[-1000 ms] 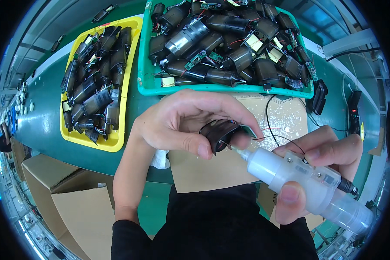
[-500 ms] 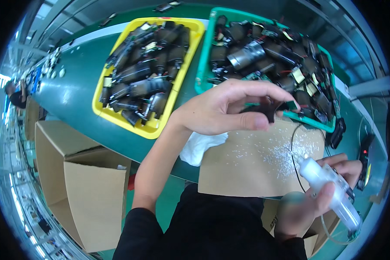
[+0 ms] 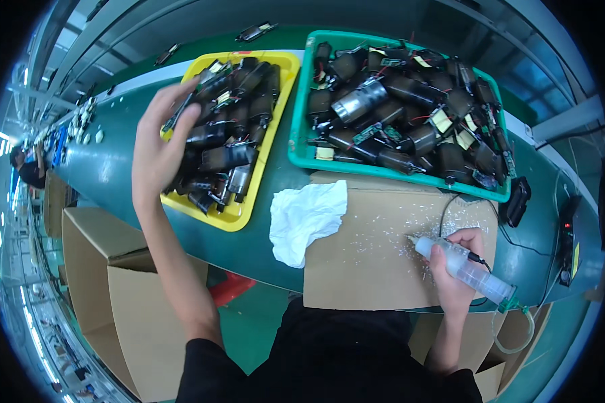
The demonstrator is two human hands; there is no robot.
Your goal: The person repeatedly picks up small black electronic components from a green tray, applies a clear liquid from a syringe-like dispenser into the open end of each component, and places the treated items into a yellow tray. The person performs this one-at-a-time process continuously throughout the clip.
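Observation:
My left hand (image 3: 156, 151) is over the left side of a yellow tray (image 3: 247, 209). Its thumb and fingers are closed round a small dark part with a circuit board (image 3: 180, 113), partly hidden by the fingers. Several similar dark cylinders with small boards and wires fill the tray. My right hand (image 3: 454, 282) grips a translucent glue dispensing syringe (image 3: 480, 275) with a green cap and a clear air tube. The syringe's tip points left above a cardboard sheet (image 3: 363, 279) strewn with white specks.
A green tray (image 3: 290, 144) heaped with similar dark cylinders stands at the far middle. A crumpled white cloth (image 3: 308, 218) lies left of the cardboard. An open carton (image 3: 154, 322) stands below left of the green table (image 3: 114, 168). A black controller box (image 3: 570, 235) sits at right.
My left hand has swung left from above the cardboard to the yellow tray with the dark part. My right hand has moved left, bringing the syringe over the cardboard.

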